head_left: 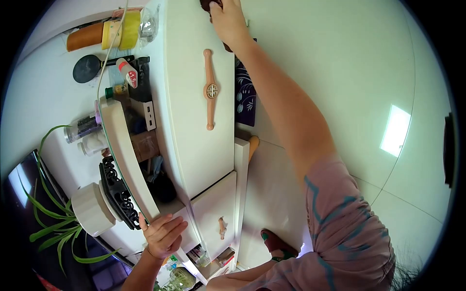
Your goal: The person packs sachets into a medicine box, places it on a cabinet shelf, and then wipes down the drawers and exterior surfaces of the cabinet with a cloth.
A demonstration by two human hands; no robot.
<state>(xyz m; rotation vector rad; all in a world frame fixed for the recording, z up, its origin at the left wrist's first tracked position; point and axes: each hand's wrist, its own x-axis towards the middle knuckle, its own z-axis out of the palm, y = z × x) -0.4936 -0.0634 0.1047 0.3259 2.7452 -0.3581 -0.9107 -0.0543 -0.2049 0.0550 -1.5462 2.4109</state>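
My right hand is at the top edge of the view, its fingers closed around a dark brown thing that is partly cut off; its kind I cannot make out. Another bit of dark brown shows beside the wrist. Near that hand is a white drawer front with a long tan handle bearing a round metal ornament. My left hand has its fingers stretched out by the end of a curved, glass-edged shelf. Whether it touches the shelf is unclear.
The view is turned sideways. A potted spider plant stands by a black scrollwork stand. Jars, a black hand mirror or brush and a yellow container sit on the cabinet top. A shoe rests on the tiled floor.
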